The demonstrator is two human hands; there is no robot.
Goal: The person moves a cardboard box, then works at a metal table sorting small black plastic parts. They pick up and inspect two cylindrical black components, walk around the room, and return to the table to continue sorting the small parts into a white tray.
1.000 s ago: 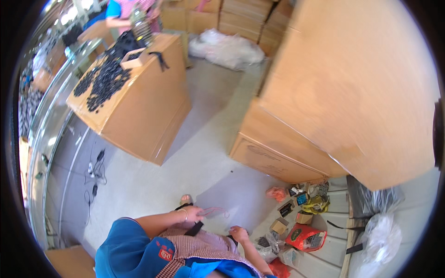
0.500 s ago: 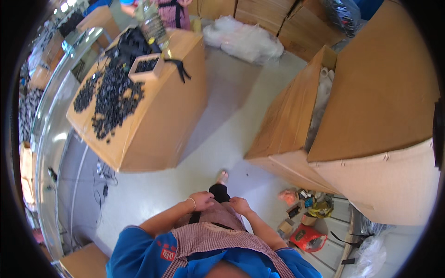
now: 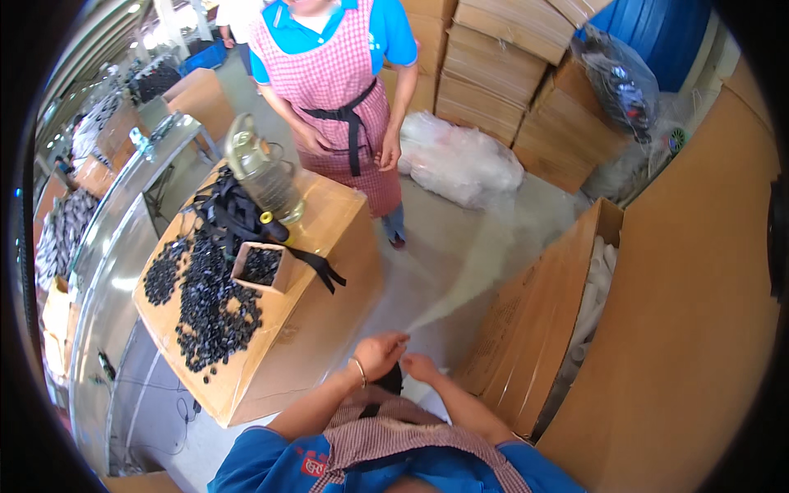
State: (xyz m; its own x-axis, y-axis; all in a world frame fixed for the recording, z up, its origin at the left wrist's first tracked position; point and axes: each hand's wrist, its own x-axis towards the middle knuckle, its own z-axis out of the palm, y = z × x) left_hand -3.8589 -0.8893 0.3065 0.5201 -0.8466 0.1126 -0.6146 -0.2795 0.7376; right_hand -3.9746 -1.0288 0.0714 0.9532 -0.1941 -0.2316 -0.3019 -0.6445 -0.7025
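Note:
In front of my apron (image 3: 394, 434), low in the middle of the head view, my two hands are close together. My left hand (image 3: 380, 354), with a bracelet at the wrist, is closed with its fingers curled toward the right. Beside it my right hand (image 3: 420, 367) is closed too. Whatever their fingers hold, if anything, is too small to make out. Ahead and to the left stands a large cardboard box (image 3: 316, 349), its top spread with small black plastic pieces (image 3: 209, 304). A small open carton (image 3: 261, 268) of such pieces sits among them.
Also on the box are a large clear jug (image 3: 267, 177), black straps (image 3: 226, 205) and a dark yellow-capped bottle (image 3: 274, 226). A person (image 3: 333, 90) in a checked apron stands behind it. White plastic bags (image 3: 460, 160) lie farther back. Tall open cartons (image 3: 526, 304) stand at right.
My view has tilted up and shifted, bringing the other person's body into sight. My hands have come closer together and now sit in front of the apron, higher than before.

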